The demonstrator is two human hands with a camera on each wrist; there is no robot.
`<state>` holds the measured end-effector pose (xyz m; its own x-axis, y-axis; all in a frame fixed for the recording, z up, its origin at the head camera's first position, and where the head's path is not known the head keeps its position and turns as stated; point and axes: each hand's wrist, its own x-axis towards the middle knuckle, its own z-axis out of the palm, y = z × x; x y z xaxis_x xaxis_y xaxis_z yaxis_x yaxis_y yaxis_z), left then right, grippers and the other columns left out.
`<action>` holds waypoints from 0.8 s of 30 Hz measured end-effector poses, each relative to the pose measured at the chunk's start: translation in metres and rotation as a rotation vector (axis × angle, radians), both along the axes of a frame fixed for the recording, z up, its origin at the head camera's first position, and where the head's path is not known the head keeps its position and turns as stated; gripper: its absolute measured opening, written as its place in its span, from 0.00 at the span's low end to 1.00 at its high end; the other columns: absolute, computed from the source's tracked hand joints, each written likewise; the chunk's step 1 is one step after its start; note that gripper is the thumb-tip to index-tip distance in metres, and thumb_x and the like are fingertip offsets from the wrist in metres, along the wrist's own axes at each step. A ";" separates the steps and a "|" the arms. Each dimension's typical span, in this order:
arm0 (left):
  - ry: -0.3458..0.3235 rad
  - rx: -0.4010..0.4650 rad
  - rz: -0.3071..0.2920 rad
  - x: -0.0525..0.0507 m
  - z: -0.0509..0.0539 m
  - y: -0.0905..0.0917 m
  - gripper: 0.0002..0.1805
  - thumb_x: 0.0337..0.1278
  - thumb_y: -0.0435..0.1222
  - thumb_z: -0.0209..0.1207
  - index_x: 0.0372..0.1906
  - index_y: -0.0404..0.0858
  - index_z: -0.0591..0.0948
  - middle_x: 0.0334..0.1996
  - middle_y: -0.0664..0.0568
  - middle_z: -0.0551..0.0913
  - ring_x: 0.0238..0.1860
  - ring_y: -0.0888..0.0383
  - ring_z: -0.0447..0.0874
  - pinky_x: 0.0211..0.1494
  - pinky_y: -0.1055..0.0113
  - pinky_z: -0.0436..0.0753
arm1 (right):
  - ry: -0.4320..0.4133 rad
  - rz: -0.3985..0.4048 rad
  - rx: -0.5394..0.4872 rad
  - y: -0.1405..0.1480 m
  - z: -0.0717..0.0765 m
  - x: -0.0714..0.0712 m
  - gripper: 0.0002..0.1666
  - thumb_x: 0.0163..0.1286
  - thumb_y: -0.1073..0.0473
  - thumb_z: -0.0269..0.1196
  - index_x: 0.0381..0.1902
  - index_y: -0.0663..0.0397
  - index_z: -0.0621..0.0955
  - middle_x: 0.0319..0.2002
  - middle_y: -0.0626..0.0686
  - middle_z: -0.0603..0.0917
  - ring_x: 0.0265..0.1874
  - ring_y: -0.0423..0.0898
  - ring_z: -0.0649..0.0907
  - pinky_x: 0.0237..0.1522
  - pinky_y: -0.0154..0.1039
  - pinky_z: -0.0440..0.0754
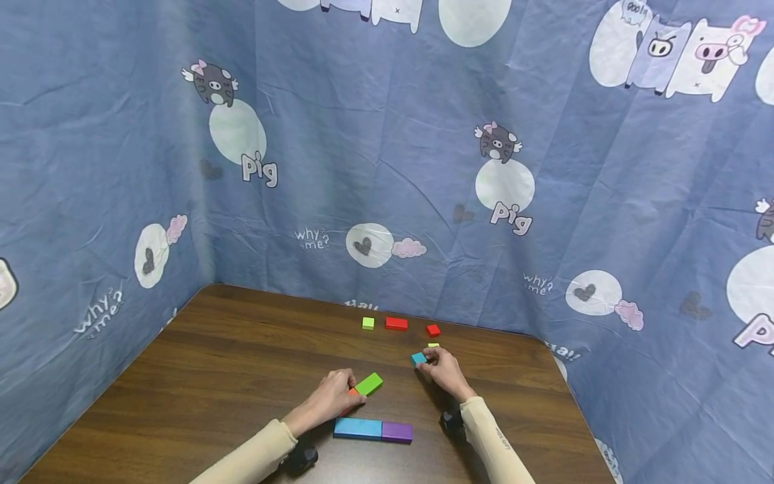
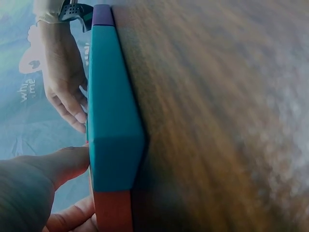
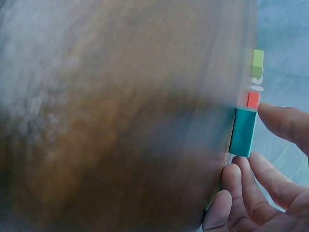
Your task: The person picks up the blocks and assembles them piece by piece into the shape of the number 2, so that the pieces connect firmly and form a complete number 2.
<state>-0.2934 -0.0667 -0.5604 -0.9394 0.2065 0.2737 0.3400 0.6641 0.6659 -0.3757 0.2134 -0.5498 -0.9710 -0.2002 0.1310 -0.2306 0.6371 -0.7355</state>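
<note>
In the head view my left hand (image 1: 335, 392) pinches an orange block (image 1: 352, 392) between thumb and fingers on the table. A green block (image 1: 369, 384) lies end to end with it at a slant. Just nearer to me, a long blue block (image 1: 358, 428) and a purple block (image 1: 396, 432) form a straight row. My right hand (image 1: 446, 372), farther back, holds a small blue block (image 1: 418, 359). The right wrist view shows the thumb (image 3: 285, 123) at one side of this blue block (image 3: 243, 131) and fingertips at the other.
Toward the table's back edge lie a small lime block (image 1: 368, 323), a red oblong block (image 1: 396, 324) and a small red block (image 1: 433, 330). Another lime block (image 1: 433, 345) is partly hidden behind my right hand. A patterned blue cloth (image 1: 387, 168) hangs behind the wooden table (image 1: 242, 349).
</note>
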 end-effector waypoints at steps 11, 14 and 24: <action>-0.027 0.058 0.000 0.000 -0.002 -0.003 0.20 0.34 0.42 0.75 0.26 0.36 0.77 0.19 0.55 0.73 0.21 0.64 0.68 0.21 0.72 0.66 | -0.008 -0.011 -0.016 -0.001 -0.001 0.000 0.23 0.58 0.58 0.70 0.50 0.62 0.79 0.44 0.57 0.84 0.37 0.46 0.82 0.36 0.38 0.78; -0.033 0.078 -0.004 0.000 -0.002 -0.004 0.19 0.35 0.42 0.75 0.25 0.36 0.77 0.18 0.57 0.72 0.20 0.65 0.67 0.20 0.73 0.66 | -0.015 -0.019 -0.010 -0.001 -0.002 -0.001 0.23 0.58 0.57 0.70 0.49 0.61 0.79 0.43 0.57 0.84 0.36 0.45 0.81 0.35 0.37 0.77; -0.044 0.096 -0.015 -0.001 -0.004 -0.006 0.19 0.36 0.42 0.75 0.26 0.36 0.77 0.18 0.57 0.72 0.20 0.65 0.68 0.21 0.73 0.66 | -0.008 -0.016 -0.003 -0.002 -0.001 0.000 0.22 0.57 0.58 0.70 0.48 0.61 0.80 0.42 0.57 0.84 0.35 0.45 0.81 0.34 0.38 0.77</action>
<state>-0.2940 -0.0727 -0.5648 -0.9478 0.1957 0.2517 0.3188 0.5912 0.7408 -0.3757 0.2113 -0.5505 -0.9750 -0.1846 0.1236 -0.2146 0.6387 -0.7389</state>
